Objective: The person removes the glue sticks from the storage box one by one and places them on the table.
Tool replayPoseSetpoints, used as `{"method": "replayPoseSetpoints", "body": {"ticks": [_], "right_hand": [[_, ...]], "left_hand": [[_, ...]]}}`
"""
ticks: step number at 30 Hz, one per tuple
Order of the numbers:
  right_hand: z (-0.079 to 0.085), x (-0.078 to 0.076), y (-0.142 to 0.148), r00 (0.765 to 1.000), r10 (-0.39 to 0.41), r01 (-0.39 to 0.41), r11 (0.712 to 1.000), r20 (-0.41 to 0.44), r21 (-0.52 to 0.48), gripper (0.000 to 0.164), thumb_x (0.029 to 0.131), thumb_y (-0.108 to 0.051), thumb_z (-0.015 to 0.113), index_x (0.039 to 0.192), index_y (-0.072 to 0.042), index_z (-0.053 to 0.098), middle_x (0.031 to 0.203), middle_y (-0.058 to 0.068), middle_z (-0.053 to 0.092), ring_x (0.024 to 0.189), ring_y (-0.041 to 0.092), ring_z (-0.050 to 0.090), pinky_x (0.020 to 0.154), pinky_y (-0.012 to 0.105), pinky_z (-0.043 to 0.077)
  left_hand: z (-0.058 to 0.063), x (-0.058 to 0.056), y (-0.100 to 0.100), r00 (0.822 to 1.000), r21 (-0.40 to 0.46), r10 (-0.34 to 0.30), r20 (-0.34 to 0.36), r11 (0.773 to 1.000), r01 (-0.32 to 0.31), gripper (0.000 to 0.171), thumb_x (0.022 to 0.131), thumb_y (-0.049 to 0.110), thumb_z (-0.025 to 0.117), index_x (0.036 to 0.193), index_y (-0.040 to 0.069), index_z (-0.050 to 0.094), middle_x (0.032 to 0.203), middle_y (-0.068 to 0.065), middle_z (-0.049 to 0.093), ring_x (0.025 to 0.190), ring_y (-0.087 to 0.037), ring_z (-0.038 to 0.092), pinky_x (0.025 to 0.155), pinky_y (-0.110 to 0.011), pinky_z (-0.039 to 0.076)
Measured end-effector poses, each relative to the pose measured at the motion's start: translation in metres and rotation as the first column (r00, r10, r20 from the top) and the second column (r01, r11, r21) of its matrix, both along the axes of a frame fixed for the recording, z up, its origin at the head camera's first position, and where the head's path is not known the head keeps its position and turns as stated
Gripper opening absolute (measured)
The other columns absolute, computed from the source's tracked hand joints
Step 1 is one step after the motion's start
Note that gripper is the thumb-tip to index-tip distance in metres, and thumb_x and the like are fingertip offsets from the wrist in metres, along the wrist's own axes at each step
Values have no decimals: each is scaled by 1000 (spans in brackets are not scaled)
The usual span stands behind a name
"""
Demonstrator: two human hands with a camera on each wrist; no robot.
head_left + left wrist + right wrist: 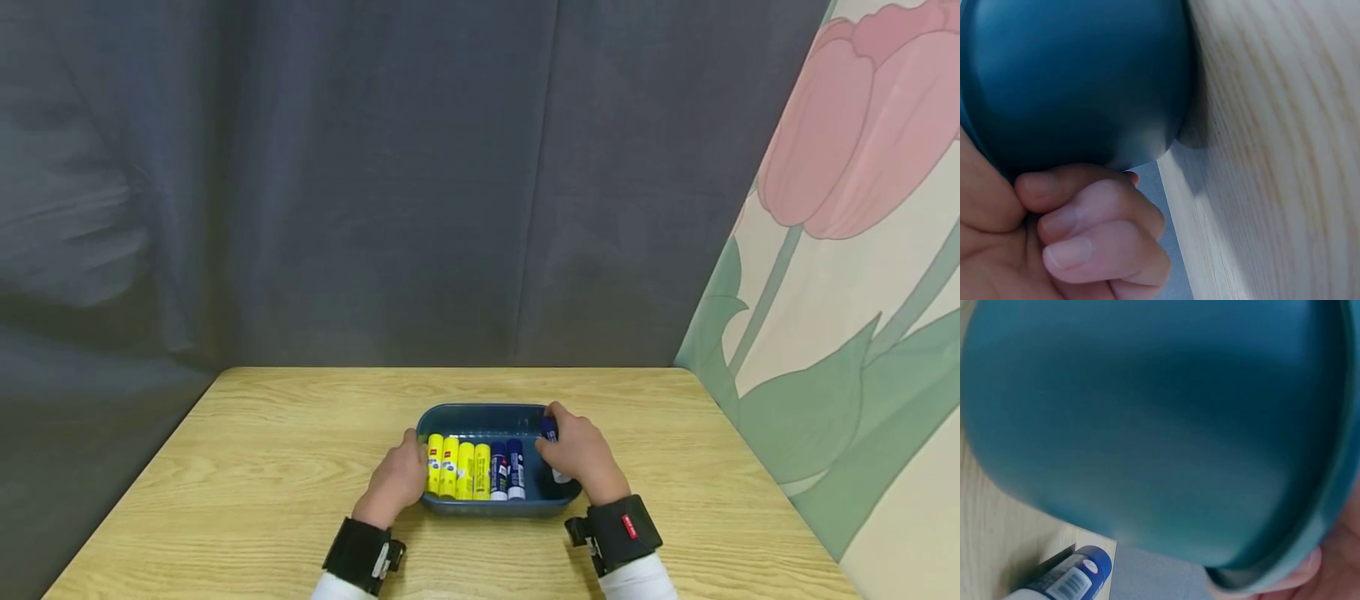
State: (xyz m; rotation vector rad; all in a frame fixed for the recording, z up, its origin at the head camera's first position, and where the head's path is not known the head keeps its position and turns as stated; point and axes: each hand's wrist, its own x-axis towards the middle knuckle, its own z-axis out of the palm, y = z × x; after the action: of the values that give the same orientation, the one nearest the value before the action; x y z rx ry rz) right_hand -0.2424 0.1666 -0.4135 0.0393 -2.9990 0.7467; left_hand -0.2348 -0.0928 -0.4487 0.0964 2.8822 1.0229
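A dark blue tray [502, 508] sits on the table with a row of yellow glue sticks [465, 472] and two dark blue glue sticks [516, 469] with white bases. My left hand [401, 475] grips the tray's left end, its fingers curled against the outer wall in the left wrist view. At the opposite end, my right hand [581, 450] grips the rim, fingertips just under it in the right wrist view. Another blue glue stick [550, 428] shows at that end, partly covered by this hand. Beyond the wall, a blue glue stick [1079, 575] is on the table.
The wooden table [247, 483] ends at a dark curtain [420, 208] behind. A wall panel with a painted tulip [847, 142] slants along the right side. Black bands [624, 533] wrap both wrists.
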Motion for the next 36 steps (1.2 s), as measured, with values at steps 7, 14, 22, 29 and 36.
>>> {"method": "replayPoseSetpoints", "body": {"ticks": [7,14,22,29,36], "right_hand": [[0,2,1,1000,2,-2,1000,-4,20,51,79,-24,66,124,-8,50,93,17,62,61,22,51,48,34,42],[2,1,3,1000,4,-4,1000,-7,29,51,78,-24,66,124,-8,50,96,19,62,64,23,51,52,37,46],[3,0,5,1000,10,-10,1000,0,15,51,79,-23,66,124,-7,50,94,18,61,62,22,51,50,35,45],[1,-1,8,1000,10,-10,1000,0,1,50,79,-22,65,124,-8,49,98,18,61,66,24,51,52,36,46],[3,-2,8,1000,14,-14,1000,-5,6,49,80,-23,65,124,-8,50,99,19,61,68,25,52,56,39,48]], "left_hand": [[0,0,3,1000,-9,10,10,1000,-10,44,100,20,35,133,-8,28,73,-10,49,58,-19,47,47,-31,37],[2,-1,5,1000,-15,7,13,1000,-7,43,100,20,35,132,-7,30,74,-10,50,59,-19,48,48,-31,38],[1,-2,5,1000,-4,2,-2,1000,-2,40,100,20,34,129,-7,32,70,-10,49,56,-19,47,47,-31,37],[1,-3,7,1000,6,-2,-8,1000,2,40,100,20,34,129,-7,32,71,-10,49,56,-19,47,47,-31,37],[0,-4,6,1000,15,-1,6,1000,1,41,100,19,35,131,-8,30,71,-10,49,56,-18,47,47,-30,37]]}}
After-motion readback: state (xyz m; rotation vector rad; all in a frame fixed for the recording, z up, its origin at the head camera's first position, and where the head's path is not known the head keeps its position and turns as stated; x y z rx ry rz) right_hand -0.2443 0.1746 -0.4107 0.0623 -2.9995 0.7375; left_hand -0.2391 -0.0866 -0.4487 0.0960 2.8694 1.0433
